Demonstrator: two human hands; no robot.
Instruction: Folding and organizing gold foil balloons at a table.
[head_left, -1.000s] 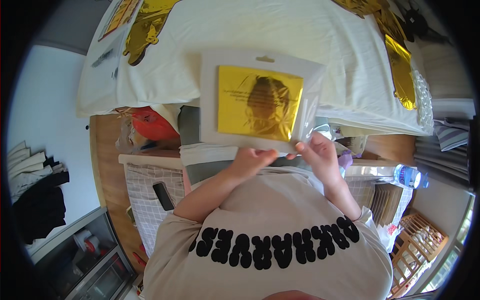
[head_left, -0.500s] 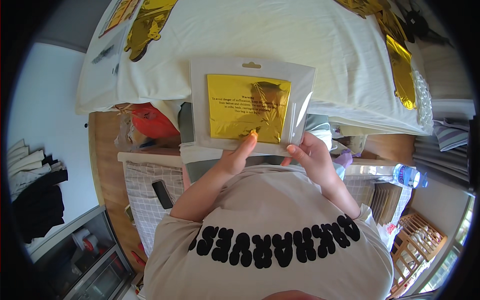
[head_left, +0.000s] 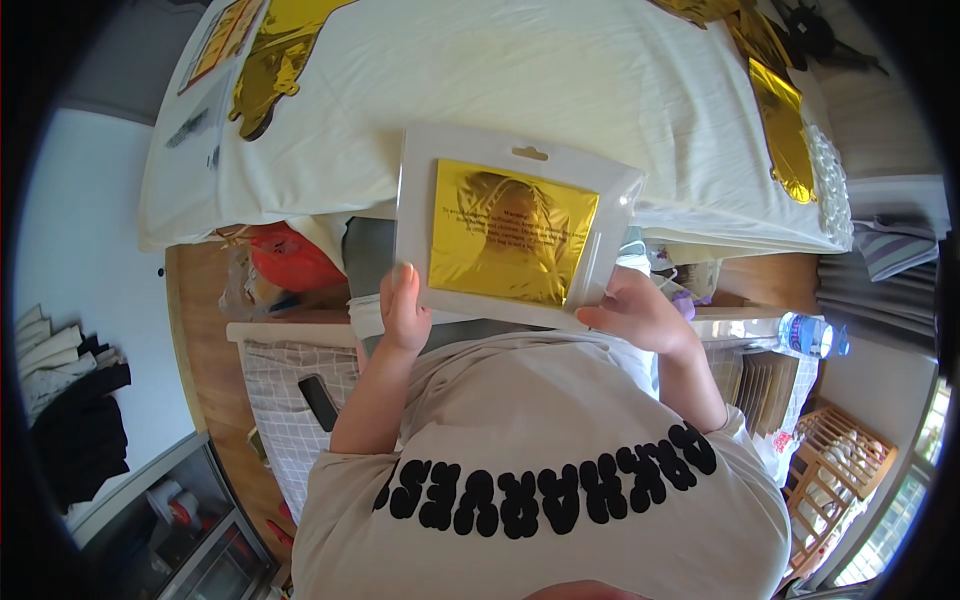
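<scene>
A clear plastic pouch (head_left: 415, 215) with a hang hole at its top is held up in front of me, tilted slightly. Inside it lies a folded, shiny gold foil balloon or sheet (head_left: 515, 260); which of the two I cannot tell. Dark printing runs across the pouch's front. My left hand (head_left: 404, 318) grips the pouch's lower left edge, thumb along the front. At the lower right corner my right hand (head_left: 640, 312) pinches it, thumb in front and fingers mostly behind.
Ahead is a surface with a cream cloth (head_left: 480, 80). Gold foil pieces (head_left: 275, 75) lie at its far left, more gold foil (head_left: 785, 130) at the right beside bubble wrap (head_left: 832, 190). A phone (head_left: 318, 402) rests on checked cloth at left; a water bottle (head_left: 808, 335) lies at right.
My left hand has moved from the pouch's lower middle to its left edge. The pouch has shifted a little right and down and turned slightly clockwise. My right hand keeps its corner.
</scene>
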